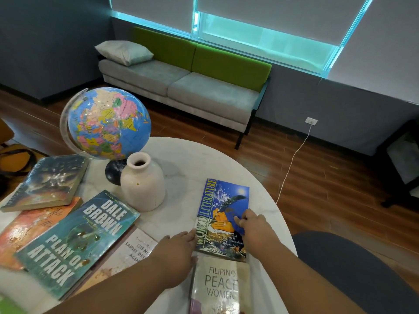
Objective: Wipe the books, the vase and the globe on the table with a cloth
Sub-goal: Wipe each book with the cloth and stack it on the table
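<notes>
Floor (317, 177): reddish-brown wood planks.
Walls (45, 41): dark grey-blue.
Sofa (181, 87): well beyond the left hand (176, 252), against the far wall; grey seat cushions, green back panels, dark legs.
Pillow (124, 52): pale grey, at the sofa's left end.
Windows (260, 39): above the sofa; pale roller blinds lowered, teal light along their lower edges.
Wall socket (311, 121): white, beyond and right of the right hand (254, 225); white cable (292, 164) hanging to the floor.
Table (192, 155): round, white, marbled, beneath both hands.
</notes>
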